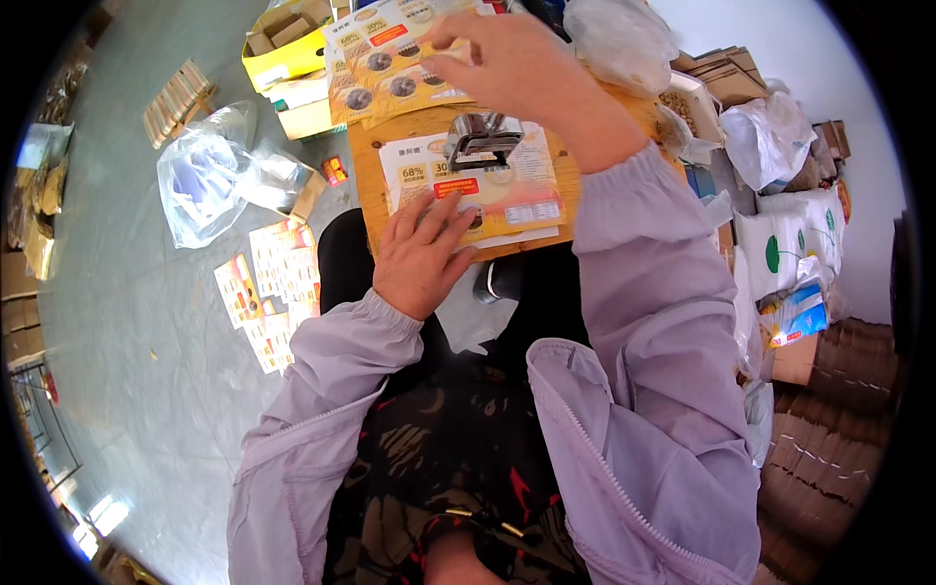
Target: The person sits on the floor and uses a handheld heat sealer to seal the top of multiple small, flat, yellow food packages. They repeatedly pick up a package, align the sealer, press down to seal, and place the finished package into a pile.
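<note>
**Two groups of printed sheets on a wooden surface, work in progress**

Nearer sheets lie at the front of the wooden surface, directly before the person; farther sheets overlap toward the back edge. The left hand lies flat on the nearer group, fingers slightly spread and grasping nothing. The right hand is over the farther group, thumb and fingers parted, with nothing visibly held; whether its fingertips touch paper cannot be told. A shiny metal device is at the upper part of the nearer sheets, its exact kind unclear.

Progress, as judged from this arrangement: the handling of the sheets appears under way and unfinished, since both groups are on the surface. More sheets are spread on the floor at left; whether these are finished or waiting cannot be determined, nor can a count be made.

Appearance: the sheets are yellow to orange with white areas, bearing round dark pictures and a red label. The nearer ones seem flat, their edges slightly out of line.
</note>
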`<control>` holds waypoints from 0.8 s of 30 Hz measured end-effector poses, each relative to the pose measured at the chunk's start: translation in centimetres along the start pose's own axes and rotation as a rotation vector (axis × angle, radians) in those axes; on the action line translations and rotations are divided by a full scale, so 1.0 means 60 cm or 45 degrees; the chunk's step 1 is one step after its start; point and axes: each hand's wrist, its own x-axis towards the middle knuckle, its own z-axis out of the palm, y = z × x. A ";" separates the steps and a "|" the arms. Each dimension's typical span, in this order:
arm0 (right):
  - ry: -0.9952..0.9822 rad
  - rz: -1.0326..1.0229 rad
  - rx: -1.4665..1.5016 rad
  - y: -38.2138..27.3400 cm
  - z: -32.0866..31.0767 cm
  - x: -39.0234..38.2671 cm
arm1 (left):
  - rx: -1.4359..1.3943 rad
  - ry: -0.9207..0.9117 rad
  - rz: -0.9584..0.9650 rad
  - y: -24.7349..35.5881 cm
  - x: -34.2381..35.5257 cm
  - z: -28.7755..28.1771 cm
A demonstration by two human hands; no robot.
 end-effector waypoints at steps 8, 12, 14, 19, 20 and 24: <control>-0.182 0.354 0.232 -0.035 -0.238 -0.060 | 0.047 0.017 0.091 0.010 -0.005 0.002; 0.224 0.255 0.045 0.026 -0.166 -0.104 | 0.100 -0.023 0.097 0.010 -0.038 -0.019; 0.253 0.284 0.105 0.037 -0.163 -0.131 | 0.066 -0.028 0.123 0.008 -0.057 -0.032; 0.311 0.466 0.242 0.064 -0.179 -0.182 | -0.057 0.272 0.161 -0.008 -0.033 -0.106; 0.334 0.481 0.262 0.069 -0.184 -0.190 | -0.056 0.390 0.171 -0.014 -0.012 -0.127; 0.332 0.547 0.227 0.072 -0.196 -0.205 | 0.024 0.700 0.082 -0.053 0.094 -0.169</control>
